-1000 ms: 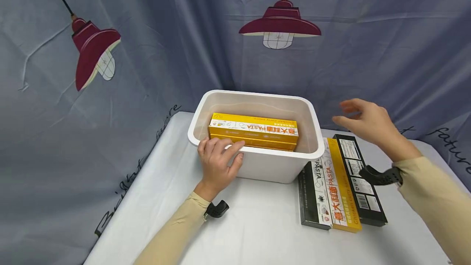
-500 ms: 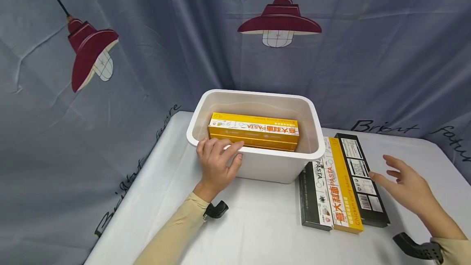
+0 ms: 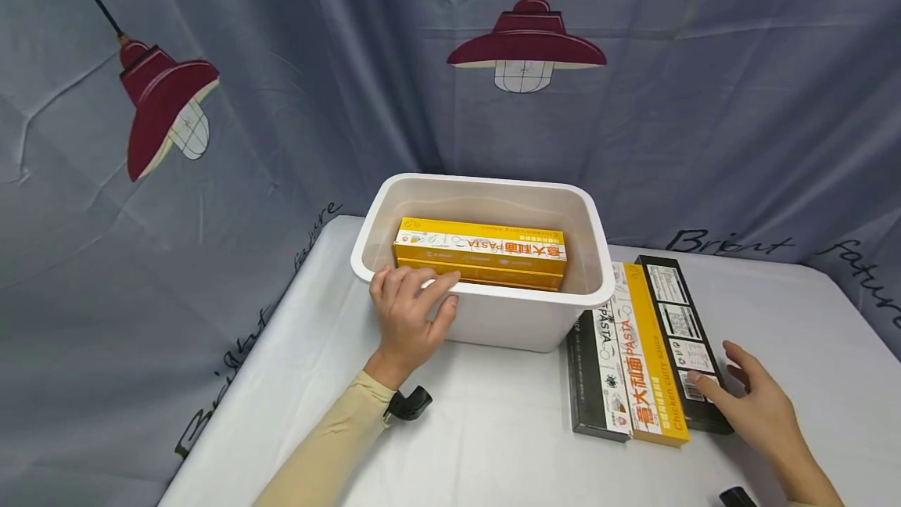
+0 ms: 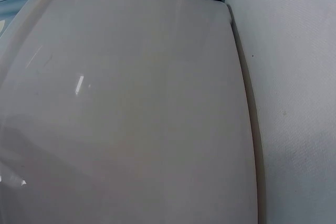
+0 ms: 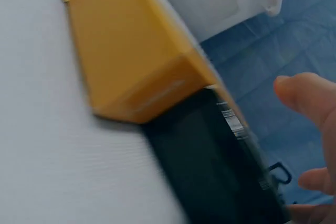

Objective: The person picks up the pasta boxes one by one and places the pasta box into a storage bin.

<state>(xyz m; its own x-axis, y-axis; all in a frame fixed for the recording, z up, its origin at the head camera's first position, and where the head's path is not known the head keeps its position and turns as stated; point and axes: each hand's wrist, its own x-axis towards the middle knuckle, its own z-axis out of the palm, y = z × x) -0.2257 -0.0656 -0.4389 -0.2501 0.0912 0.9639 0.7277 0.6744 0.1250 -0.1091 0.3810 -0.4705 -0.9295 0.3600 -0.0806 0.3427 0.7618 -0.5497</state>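
Note:
A white plastic bin (image 3: 514,323) stands on the table, with yellow pasta boxes (image 3: 486,245) lying inside it. My left hand (image 3: 407,323) grips the bin's near rim, fingers over the edge and thumb against the outer wall. To the bin's right lie a black pasta box (image 3: 587,390) with a white printed side, a yellow pasta box (image 3: 651,358) and another black pasta box (image 3: 679,323), side by side. Over the near end of that outer black box is my right hand (image 3: 756,405), thumb and fingers spread apart. Whether it touches the box I cannot tell.
A white cloth covers the table (image 3: 486,429). Behind it hangs a grey-blue curtain (image 3: 317,84) printed with red lamps. The bin's outer wall (image 4: 131,103) fills most of the left wrist view. The bin's near right corner overhangs the far ends of two boxes.
My right hand has come from beside the bin, right and then toward me, down to the near end of the outer black box. The left hand has stayed on the rim.

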